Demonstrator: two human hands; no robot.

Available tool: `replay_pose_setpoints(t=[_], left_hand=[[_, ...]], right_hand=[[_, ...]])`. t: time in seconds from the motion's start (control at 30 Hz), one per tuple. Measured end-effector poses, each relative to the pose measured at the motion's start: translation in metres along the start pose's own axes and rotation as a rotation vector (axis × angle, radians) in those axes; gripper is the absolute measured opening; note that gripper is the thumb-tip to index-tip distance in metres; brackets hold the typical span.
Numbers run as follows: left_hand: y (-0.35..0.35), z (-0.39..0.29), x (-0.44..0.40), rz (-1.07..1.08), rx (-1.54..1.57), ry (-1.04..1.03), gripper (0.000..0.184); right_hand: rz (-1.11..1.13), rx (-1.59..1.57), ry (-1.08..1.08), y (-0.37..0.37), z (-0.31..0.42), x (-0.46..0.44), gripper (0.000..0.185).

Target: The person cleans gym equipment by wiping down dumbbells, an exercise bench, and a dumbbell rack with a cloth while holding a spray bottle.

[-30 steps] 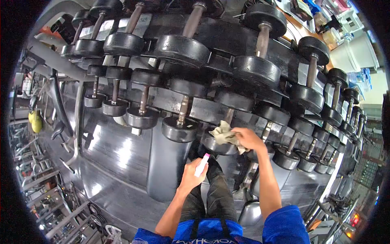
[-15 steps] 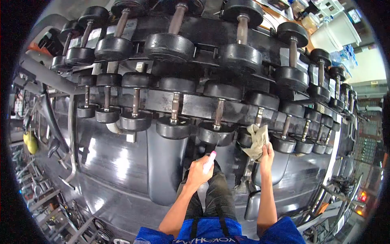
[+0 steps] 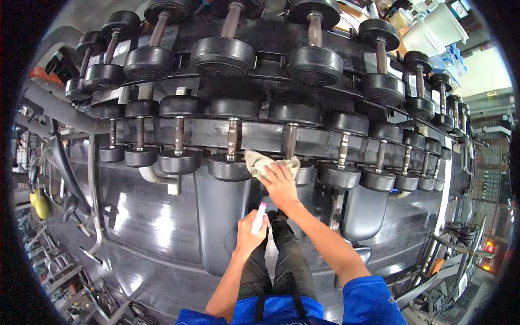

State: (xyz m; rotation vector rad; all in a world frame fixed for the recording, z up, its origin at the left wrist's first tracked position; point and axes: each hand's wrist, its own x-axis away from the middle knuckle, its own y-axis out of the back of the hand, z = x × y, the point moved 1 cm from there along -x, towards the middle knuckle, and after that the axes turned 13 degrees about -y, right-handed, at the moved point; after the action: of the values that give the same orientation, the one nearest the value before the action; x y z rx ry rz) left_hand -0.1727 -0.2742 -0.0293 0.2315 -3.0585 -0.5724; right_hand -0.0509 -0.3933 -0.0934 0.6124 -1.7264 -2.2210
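Note:
My right hand [image 3: 283, 187] presses a beige cloth [image 3: 259, 164] against the front head of a black dumbbell [image 3: 293, 115] on the lower rack row. The cloth covers much of that head, and its left edge reaches the neighbouring dumbbell [image 3: 229, 167]. Lower down, in front of my legs, my left hand [image 3: 251, 233] is closed around a slim white bottle [image 3: 259, 218] with a pink top, which points up toward the rack. My left fingers wrap the bottle's lower part and hide it.
Above runs an upper row of larger dumbbells [image 3: 223, 56]. Padded benches [image 3: 222, 216] [image 3: 364, 215] stand below the rack. A white tub [image 3: 436, 30] is at the upper right, and gym machines line both sides.
My right hand has moved left with the cloth, from the dumbbell on the right onto the middle one. My left hand, holding the bottle, has shifted slightly left and down.

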Motion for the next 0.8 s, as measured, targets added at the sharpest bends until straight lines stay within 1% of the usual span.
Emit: replay_pose_setpoints(t=[0.07, 0.1, 0.17, 0.2, 0.3, 0.33, 0.43, 0.47, 0.5, 0.57, 0.67, 0.77, 0.8], left_hand=[[-0.003, 0.009, 0.012, -0.013, -0.009, -0.002, 0.005], [-0.006, 0.013, 0.017, -0.019, -0.015, -0.001, 0.005], [-0.013, 0.013, 0.024, 0.001, -0.003, 0.025, 0.007], [-0.018, 0.011, 0.027, 0.013, -0.003, 0.026, 0.007], [-0.027, 0.005, 0.030, 0.043, -0.003, 0.013, 0.007], [-0.029, 0.001, 0.030, 0.052, 0.001, 0.020, 0.007], [-0.030, -0.008, 0.027, 0.061, 0.022, 0.013, 0.007], [-0.028, -0.012, 0.027, 0.056, 0.019, 0.007, 0.007], [-0.026, -0.014, 0.027, 0.051, 0.015, 0.002, 0.007], [-0.024, -0.015, 0.029, 0.032, 0.011, 0.010, 0.006], [-0.024, -0.012, 0.032, 0.016, 0.000, 0.024, 0.006], [-0.028, -0.010, 0.032, 0.020, -0.005, 0.021, 0.006], [-0.029, -0.009, 0.033, 0.023, -0.004, 0.020, 0.006]], right_hand=[[0.076, 0.068, 0.063, -0.013, 0.005, -0.012, 0.019], [0.187, 0.124, 0.082, -0.024, 0.005, -0.017, 0.022], [0.177, 0.260, 0.139, -0.037, 0.006, -0.023, 0.025], [0.215, 0.304, 0.136, -0.039, 0.008, -0.023, 0.027], [0.269, 0.279, 0.083, -0.034, 0.007, -0.020, 0.027], [0.265, 0.250, 0.122, -0.021, 0.001, -0.016, 0.026], [0.074, -0.049, 0.149, 0.013, -0.026, 0.005, 0.027], [-0.007, -0.101, 0.103, 0.025, -0.035, 0.013, 0.032], [-0.082, -0.178, 0.051, 0.028, -0.047, 0.023, 0.039], [-0.046, -0.172, -0.111, 0.034, -0.072, 0.046, 0.040], [-0.174, -0.433, -0.609, -0.007, -0.099, 0.085, 0.042], [0.073, -0.825, -1.119, -0.061, -0.117, 0.109, 0.040], [0.024, -0.917, -1.208, -0.073, -0.117, 0.110, 0.041]])
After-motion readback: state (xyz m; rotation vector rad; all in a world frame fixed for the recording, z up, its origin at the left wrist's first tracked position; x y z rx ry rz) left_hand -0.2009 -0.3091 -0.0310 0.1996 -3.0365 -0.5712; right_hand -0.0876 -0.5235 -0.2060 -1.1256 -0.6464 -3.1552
